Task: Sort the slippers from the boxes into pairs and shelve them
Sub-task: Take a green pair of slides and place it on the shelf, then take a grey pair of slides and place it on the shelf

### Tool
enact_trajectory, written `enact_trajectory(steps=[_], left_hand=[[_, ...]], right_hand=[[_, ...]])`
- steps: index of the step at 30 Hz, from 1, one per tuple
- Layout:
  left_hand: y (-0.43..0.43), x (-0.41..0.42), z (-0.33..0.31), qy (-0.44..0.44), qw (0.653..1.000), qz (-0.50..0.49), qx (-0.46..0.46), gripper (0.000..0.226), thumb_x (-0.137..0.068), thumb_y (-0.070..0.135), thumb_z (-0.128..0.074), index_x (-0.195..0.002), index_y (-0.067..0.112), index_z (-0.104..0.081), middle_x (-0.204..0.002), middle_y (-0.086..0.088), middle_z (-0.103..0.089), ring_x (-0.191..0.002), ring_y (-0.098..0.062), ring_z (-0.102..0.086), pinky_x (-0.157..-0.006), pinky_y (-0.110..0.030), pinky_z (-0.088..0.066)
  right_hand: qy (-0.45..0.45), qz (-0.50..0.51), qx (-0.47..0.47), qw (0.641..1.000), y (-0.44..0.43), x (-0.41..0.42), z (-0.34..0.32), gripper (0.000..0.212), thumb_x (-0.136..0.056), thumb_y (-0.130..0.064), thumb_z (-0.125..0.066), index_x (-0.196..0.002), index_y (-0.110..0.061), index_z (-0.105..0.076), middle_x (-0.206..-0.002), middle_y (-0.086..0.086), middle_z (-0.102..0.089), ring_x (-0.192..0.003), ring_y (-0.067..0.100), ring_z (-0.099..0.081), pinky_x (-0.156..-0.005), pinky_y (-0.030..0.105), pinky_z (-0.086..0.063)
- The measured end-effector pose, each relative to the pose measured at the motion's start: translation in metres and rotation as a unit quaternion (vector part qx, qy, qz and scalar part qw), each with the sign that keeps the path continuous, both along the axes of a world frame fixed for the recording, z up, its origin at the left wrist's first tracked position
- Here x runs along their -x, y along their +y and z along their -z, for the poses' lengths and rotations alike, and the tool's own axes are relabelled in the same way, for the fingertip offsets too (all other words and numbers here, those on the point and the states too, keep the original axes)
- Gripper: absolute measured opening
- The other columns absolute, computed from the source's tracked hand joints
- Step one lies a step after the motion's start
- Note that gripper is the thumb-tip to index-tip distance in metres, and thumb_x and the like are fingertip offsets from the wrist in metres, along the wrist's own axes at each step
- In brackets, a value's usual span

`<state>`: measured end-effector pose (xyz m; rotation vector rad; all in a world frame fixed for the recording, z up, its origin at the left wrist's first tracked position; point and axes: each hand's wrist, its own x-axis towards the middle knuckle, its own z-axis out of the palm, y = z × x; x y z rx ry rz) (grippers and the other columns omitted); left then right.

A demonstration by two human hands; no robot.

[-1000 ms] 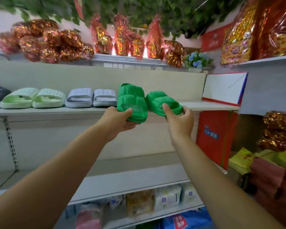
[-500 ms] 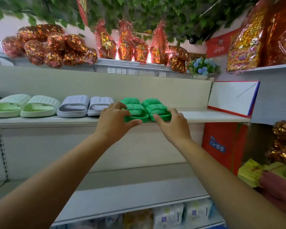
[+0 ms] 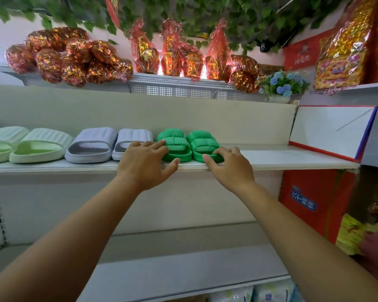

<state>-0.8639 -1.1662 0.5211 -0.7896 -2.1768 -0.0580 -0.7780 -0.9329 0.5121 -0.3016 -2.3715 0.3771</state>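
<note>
Two bright green puffy slippers stand side by side on the white middle shelf, toes pointing back. My left hand is spread with straight fingers that touch the left side of the left green slipper, its thumb at the sole's front edge. My right hand has its fingers curled over the front edge of the right green slipper, with the thumb against the sole's front corner.
Left of the green pair on the same shelf stand a lilac-grey pair and a pale green pair. A red-edged white box lid leans at the shelf's right end. Foil-wrapped goods fill the top shelf. A red carton stands lower right.
A second ago both hands held the green slippers in the air before the shelf. The slippers now stand on the shelf and both hands stay at their front edges.
</note>
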Motion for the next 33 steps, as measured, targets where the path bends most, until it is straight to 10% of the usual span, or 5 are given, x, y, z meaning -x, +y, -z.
enact_trajectory(steps=[20,25,33], left_hand=[[-0.006,-0.023,-0.002,-0.034,0.996,0.051,-0.069,0.055,-0.099,0.055,-0.050,-0.137,0.017,-0.061,-0.147,-0.002,-0.057,-0.137,-0.023,-0.049,-0.110,-0.044,-0.036],[-0.026,-0.093,0.057,0.015,0.974,0.122,-0.191,0.044,-0.094,0.041,-0.065,-0.129,0.015,-0.067,-0.133,-0.003,-0.068,-0.122,-0.026,-0.062,-0.101,-0.045,-0.047],[-0.093,-0.180,0.192,-0.072,0.987,0.056,-0.132,0.043,-0.092,0.042,-0.065,-0.124,0.013,-0.069,-0.134,-0.006,-0.066,-0.124,-0.028,-0.061,-0.099,-0.048,-0.049]], right_hand=[[0.024,-0.023,-0.046,0.998,-0.009,-0.026,0.015,0.064,-0.093,-0.066,-0.040,-0.129,-0.014,-0.047,-0.122,0.004,-0.056,-0.114,0.025,-0.052,-0.102,0.040,-0.040],[0.054,-0.090,-0.081,0.991,-0.030,-0.089,0.052,0.065,-0.092,-0.058,-0.053,-0.141,-0.017,-0.046,-0.139,0.002,-0.051,-0.129,0.019,-0.045,-0.103,0.037,-0.043],[0.046,-0.192,-0.062,0.978,-0.088,-0.157,0.183,0.052,-0.090,-0.047,-0.057,-0.130,-0.014,-0.062,-0.131,0.003,-0.061,-0.127,0.023,-0.053,-0.103,0.041,-0.048]])
